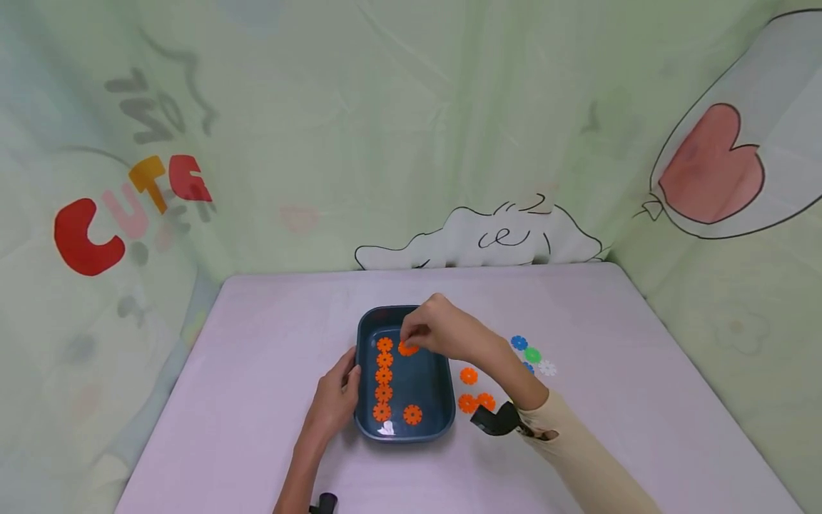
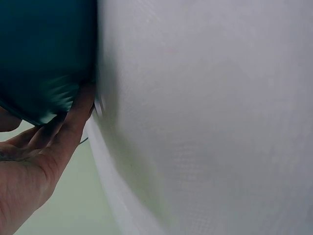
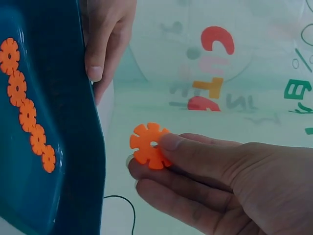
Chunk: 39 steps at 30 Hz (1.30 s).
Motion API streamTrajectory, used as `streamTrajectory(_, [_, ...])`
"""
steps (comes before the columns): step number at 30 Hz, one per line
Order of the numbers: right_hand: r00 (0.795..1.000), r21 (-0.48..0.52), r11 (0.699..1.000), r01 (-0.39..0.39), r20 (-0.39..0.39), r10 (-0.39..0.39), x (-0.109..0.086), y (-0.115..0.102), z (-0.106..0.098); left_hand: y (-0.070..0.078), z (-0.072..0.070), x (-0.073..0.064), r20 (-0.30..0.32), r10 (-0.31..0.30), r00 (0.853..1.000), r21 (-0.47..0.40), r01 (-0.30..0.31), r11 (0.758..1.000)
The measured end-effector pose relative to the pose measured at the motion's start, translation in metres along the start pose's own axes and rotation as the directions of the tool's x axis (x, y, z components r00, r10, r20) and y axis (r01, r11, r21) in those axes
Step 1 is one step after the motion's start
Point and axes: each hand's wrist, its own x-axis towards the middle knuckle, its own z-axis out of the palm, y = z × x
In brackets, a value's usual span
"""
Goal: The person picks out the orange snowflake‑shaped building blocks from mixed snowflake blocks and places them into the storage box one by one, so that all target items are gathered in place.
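Note:
My left hand holds the left side of a dark blue tray. Its fingers lie against the outer wall in the left wrist view, and the thumb is at the rim. Above the tray's far right part, my right hand pinches an orange notched plastic disc between thumb and fingers. Inside the tray, several orange discs form a column along the left side. One more orange disc lies at the near right of the tray floor.
Right of the tray, three loose orange discs lie on the pale table. Farther right are blue discs, a green disc and a white disc. A printed curtain stands behind the table.

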Motion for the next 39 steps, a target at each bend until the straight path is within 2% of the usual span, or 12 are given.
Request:
streamTrajectory(6, [0.996, 0.015, 0.999, -0.042, 0.078, 0.041, 0.014, 0.009, 0.011, 0.001, -0.002, 0.000, 0.012, -0.007, 1.000, -0.009, 0.007, 1.000])
streamTrajectory(13, [0.990, 0.043, 0.996, -0.075, 0.121, 0.069, 0.026, 0.016, 0.026, 0.001, -0.002, 0.000, 0.020, 0.001, 1.000, -0.001, -0.001, 1.000])
streamTrajectory(20, [0.982, 0.044, 0.996, -0.075, 0.174, 0.066, 0.034, 0.024, 0.038, 0.001, -0.003, 0.001, 0.026, 0.002, 1.000, -0.012, -0.002, 1.000])
streamTrajectory(23, [0.977, 0.040, 0.994, -0.101, 0.192, 0.091, 0.036, 0.026, 0.043, 0.001, -0.003, 0.002, 0.028, -0.005, 1.000, -0.011, 0.005, 1.000])
streamTrajectory(30, [0.954, 0.058, 0.980, -0.190, 0.247, 0.170, 0.039, 0.031, 0.052, 0.002, -0.003, 0.003, 0.022, 0.003, 1.000, -0.008, -0.003, 1.000])
streamTrajectory(39, [0.923, 0.108, 0.966, -0.237, 0.334, 0.189, 0.040, 0.035, 0.058, 0.003, -0.003, 0.002, 0.016, 0.008, 1.000, 0.000, -0.008, 1.000])
